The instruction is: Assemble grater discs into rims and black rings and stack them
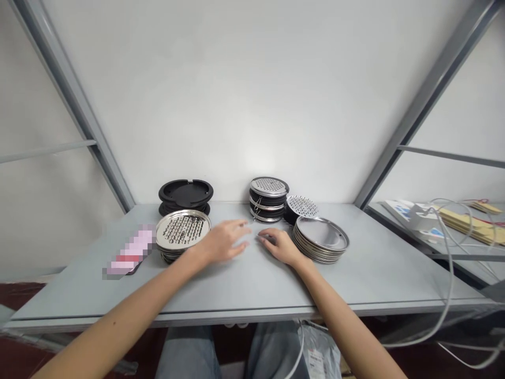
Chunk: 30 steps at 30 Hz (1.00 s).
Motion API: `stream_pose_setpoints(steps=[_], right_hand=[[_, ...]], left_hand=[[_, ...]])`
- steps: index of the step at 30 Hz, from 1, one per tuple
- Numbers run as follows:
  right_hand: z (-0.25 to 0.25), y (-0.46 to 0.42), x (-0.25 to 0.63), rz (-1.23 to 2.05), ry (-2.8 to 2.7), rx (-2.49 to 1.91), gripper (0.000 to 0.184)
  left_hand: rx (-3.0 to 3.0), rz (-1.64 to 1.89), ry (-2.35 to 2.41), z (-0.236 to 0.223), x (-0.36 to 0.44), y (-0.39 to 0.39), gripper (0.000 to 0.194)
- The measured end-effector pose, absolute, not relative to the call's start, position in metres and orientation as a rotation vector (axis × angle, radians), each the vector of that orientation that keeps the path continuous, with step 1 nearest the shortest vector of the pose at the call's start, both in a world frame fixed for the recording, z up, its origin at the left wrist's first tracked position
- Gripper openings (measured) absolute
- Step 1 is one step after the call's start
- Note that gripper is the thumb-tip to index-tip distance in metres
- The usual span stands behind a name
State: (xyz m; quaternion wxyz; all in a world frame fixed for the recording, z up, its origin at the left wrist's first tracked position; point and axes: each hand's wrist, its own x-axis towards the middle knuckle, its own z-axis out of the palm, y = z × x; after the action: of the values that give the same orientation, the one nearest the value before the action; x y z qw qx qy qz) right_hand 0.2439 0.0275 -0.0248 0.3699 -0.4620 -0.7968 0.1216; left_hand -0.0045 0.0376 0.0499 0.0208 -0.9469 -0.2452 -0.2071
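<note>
While neither hand holds anything, both lie low over the smooth grey surface (240, 281): the left hand (223, 243) is open with its fingers fanned out, and the right hand (280, 246) is loosely curved, its fingertips (263, 238) down beside a dark patch too small to make out. Five groups of round kitchen parts stand ahead of them, three topped by perforated steel. At 10 o'clock from the left hand, a shiny stainless grater disc (182, 230), studded with punched holes, caps a short stack of dark rings. Behind it, at 11 o'clock, a matte black ring base (185, 192) with a notched rim sits on more dark layers. At 12 o'clock from the right hand rises the tallest stack (268, 200), black rings alternating with steel rims under a second perforated disc, with a thin bent wire (256, 209) at its side. Just right of it, a third perforated disc (302, 206) tilts on a black piece (292, 215). At 1 o'clock sits a pile of plain, shallow steel plates (321, 239), their rims too tightly packed to count. Out at 9 o'clock lies one pixelated pink object (130, 251), its form hidden, and at 3 o'clock, on a separate shelf, lie printed cardboard sheets (469, 223) and one looping white cable (450, 273)
</note>
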Motion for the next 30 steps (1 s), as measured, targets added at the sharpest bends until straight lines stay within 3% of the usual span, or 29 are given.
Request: stream_pose_setpoints(steps=[6, 13, 18, 30], right_hand=[[-0.013, 0.017, 0.241, 0.007, -1.853, -1.202, 0.025], [0.002, -0.013, 0.282, -0.589, -1.834, -1.368, 0.027], [0.000, -0.029, 0.327, -0.633, -1.907, -1.607, 0.028], [0.025, -0.037, 0.320, -0.943, -1.706, -1.471, 0.020]], left_hand=[[-3.043, -0.653, -0.819, -0.005, -0.008, 0.024, 0.026], [-3.074, -0.781, -0.961, -0.010, -0.017, 0.025, 0.024], [-3.125, -0.866, -0.986, -0.010, -0.013, 0.022, 0.023], [-3.145, -0.950, -1.045, -0.008, -0.015, 0.022, 0.020]])
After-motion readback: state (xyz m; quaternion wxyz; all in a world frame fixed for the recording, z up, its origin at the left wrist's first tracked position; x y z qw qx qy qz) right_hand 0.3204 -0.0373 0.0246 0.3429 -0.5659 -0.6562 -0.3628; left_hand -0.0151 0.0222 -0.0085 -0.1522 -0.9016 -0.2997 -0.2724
